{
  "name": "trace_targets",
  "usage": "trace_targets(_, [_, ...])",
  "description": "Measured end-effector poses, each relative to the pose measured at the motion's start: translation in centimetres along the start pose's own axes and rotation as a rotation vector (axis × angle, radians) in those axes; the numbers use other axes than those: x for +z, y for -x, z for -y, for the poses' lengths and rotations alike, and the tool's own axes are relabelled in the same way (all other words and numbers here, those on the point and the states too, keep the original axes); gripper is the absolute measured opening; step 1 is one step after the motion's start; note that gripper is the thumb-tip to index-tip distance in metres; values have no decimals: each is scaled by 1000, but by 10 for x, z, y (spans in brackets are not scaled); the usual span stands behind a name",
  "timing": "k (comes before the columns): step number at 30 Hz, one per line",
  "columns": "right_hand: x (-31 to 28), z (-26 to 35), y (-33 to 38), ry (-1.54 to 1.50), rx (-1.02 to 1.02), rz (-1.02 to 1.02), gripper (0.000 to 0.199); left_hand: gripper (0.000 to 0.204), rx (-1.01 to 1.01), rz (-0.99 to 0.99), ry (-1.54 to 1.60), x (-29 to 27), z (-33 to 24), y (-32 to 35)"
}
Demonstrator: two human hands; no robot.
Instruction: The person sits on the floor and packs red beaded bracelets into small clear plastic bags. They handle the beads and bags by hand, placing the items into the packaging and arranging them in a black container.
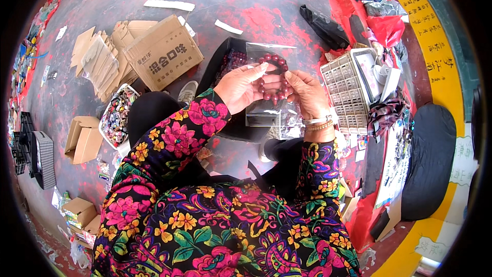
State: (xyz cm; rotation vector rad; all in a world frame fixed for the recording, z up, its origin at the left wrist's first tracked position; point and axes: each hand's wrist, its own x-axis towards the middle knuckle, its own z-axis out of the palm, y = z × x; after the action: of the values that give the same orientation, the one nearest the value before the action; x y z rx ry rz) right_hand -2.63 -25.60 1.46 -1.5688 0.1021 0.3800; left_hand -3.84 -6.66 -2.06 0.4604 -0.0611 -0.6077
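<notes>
A dark red beaded bracelet point(275, 96) is stretched into a ring between my two hands. My left hand point(240, 88) pinches its left side, with the thumb on top and the other fingers behind the beads. On the opposite side my right hand point(308, 94) grips the beads between thumb and fingers. Below the bracelet lie clear plastic bags point(264, 119), partly covered by my hands. Under them stands a black container point(224, 54) holding more dark red beads. Bangles point(319, 121) circle my right wrist.
Cardboard cartons point(164, 51) and flattened card lie at the far left. Nearer stands a white basket point(110, 123) of mixed trinkets. A beige plastic crate point(344, 90) is at my right, with a black bag point(323, 25) beyond it. Red sheeting point(387, 30) lines the right side.
</notes>
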Motion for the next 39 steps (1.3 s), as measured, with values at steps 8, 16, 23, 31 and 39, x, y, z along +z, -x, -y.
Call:
trace_targets(8, [-2, -7, -6, -114, -15, -59, 18, 23, 63, -120, 128, -8, 6, -4])
trace_targets(16, [0, -5, -5, -103, -30, -91, 19, 23, 103, -171, -4, -10, 5, -3])
trace_targets(23, [-1, -8, -7, -191, -48, -96, 20, 25, 111, -180, -35, -12, 5, -3])
trace_targets(31, [-1, -12, -7, -82, -138, -156, 17, 28, 121, -222, -108, -12, 7, -4])
trace_targets(39, [5, -12, -6, -15, -207, -240, 14, 23, 188, -233, -105, -9, 8, -4])
